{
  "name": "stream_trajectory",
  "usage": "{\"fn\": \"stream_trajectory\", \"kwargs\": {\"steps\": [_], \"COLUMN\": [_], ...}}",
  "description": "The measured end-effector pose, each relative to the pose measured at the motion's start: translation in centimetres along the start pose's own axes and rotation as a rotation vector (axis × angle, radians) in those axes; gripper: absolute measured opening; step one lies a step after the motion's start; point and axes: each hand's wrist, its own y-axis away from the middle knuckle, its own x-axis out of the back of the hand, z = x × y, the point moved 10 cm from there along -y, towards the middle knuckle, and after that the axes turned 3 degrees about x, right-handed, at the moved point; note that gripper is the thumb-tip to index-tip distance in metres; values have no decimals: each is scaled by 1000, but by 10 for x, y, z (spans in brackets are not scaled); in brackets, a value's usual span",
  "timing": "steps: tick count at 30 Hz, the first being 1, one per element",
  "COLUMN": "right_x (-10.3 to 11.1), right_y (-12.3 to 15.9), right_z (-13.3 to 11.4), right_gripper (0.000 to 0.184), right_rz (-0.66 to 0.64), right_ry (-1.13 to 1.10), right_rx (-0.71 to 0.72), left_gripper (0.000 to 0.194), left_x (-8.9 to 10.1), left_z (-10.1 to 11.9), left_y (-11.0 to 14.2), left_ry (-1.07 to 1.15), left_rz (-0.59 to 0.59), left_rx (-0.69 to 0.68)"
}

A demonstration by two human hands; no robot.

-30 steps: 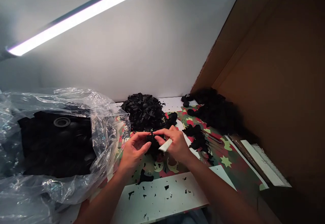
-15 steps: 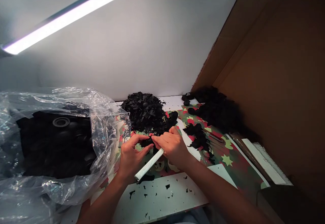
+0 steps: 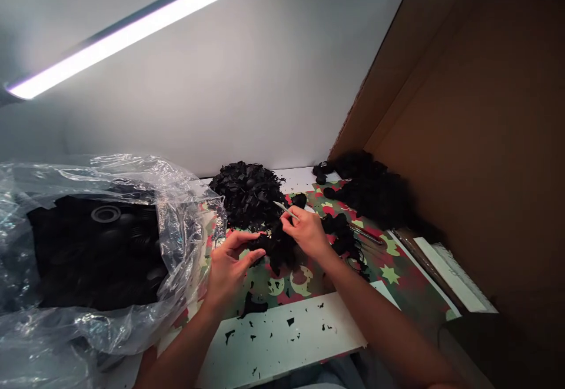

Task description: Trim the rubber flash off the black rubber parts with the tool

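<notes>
My left hand (image 3: 229, 262) is curved with thumb and forefinger pinching a small dark rubber-like part (image 3: 261, 243); its exact shape is lost in the black. Just to the right, my right hand (image 3: 306, 230) is closed around a slim white tool (image 3: 285, 208), whose narrow end points up and left. Under and between both hands lies a clump of black scraps (image 3: 285, 248). Beyond them rises a heap of black shreds and trimmings (image 3: 247, 192).
On the left, a clear plastic bag (image 3: 185, 248) holds many black moulded parts (image 3: 115, 239). More black pieces (image 3: 371, 195) are piled by the cardboard wall (image 3: 477, 142). A metal tool (image 3: 366, 234) lies on the patterned sheet (image 3: 391, 277). Scraps dot the white board (image 3: 304, 342) in front.
My right hand has moved slightly up and right, away from the left. The white tool has swung from pointing down-left to up-left. My left hand has hardly moved.
</notes>
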Motion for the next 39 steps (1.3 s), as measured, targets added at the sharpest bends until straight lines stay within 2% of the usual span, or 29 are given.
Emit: {"fn": "stream_trajectory", "kwargs": {"steps": [3,7,9,12,14,15,17,20,23,27,34,39], "right_x": [-10,-12,-4,23,36,38,30,12,2,5,5,1], "right_y": [2,10,12,16,21,23,26,31,35,36,36,43], "right_z": [2,-9,-15,-29,-36,-38,-43,-45,-44,-53,-60,-69], "right_gripper": [15,12,22,46,53,54,48,22,10,15,13,14], "right_rz": [-110,-148,-101,84,178,182,117,3,-20,-2,-72,-46], "right_ry": [-126,-269,-349,-442,-482,-500,-518,-553,-652,-636,-502,-372], "right_rx": [-15,-14,-3,70,111,119,127,105,62,125,155,232], "left_gripper": [30,32,33,33,33,32,31,30,30,29,28,20], "left_x": [-4,-3,-2,-1,1,1,2,3,6,5,4,4], "left_z": [-6,-10,-12,-18,-21,-21,-20,-18,-15,-12,-5,8], "left_y": [-4,-9,-10,-11,-11,-10,-10,-10,-10,-10,-7,-3], "left_ry": [115,218,218,206,202,197,182,159,122,111,118,52], "left_rz": [-52,-51,-45,-23,-4,4,13,13,27,21,40,68], "left_rx": [66,82,81,97,108,109,103,99,92,67,43,-80]}}
